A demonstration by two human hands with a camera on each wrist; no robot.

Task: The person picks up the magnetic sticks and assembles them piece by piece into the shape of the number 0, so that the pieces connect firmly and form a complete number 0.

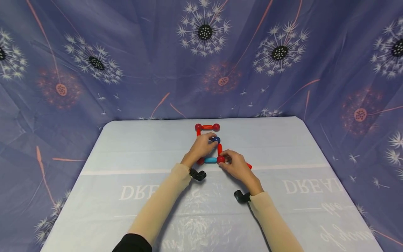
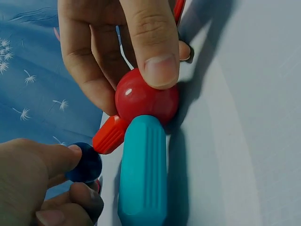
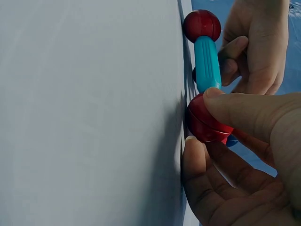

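My left hand (image 1: 202,146) pinches a blue ball (image 1: 216,139) at the far end of a red rod (image 1: 219,149). The thumb and fingers of my right hand (image 1: 234,164) grip a red ball (image 2: 146,98) at that rod's near end. A light-blue rod (image 2: 143,174) runs left from this ball to another red ball (image 3: 202,26), partly behind my left hand in the head view. Farther back, a red rod (image 1: 207,127) joins two red balls, and a second red rod goes down from the left one toward my left hand.
A red piece (image 1: 249,166) lies just right of my right hand, mostly hidden by it. The white-covered table (image 1: 141,147) ends at a purple dandelion-print cloth (image 1: 151,70) behind. Dark wrist cameras (image 1: 197,174) sit on both wrists.
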